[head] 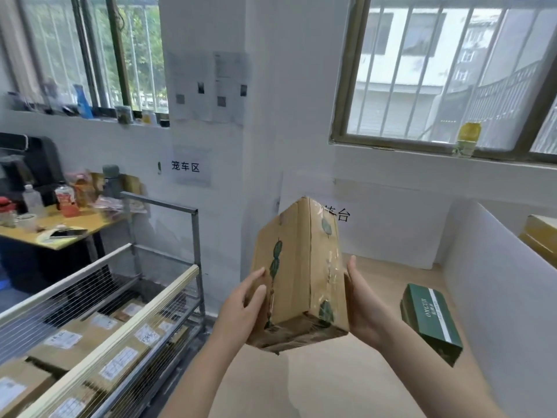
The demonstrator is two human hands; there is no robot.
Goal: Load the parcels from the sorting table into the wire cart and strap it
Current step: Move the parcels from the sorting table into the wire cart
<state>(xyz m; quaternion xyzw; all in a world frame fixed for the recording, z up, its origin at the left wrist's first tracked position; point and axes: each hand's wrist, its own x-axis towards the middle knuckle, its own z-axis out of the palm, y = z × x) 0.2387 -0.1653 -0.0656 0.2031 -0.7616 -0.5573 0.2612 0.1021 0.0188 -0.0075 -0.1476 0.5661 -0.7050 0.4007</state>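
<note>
I hold a taped brown cardboard parcel with green leaf prints up in the air above the light wooden sorting table. My left hand presses its left side and my right hand its right side. A dark green box with a white stripe lies on the table at the right. The wire cart stands at the lower left, and several labelled brown parcels lie inside it.
A white pillar with paper signs rises behind the cart. White partition boards fence the table's back and right side, with a yellow box beyond. A cluttered yellow desk stands at the far left.
</note>
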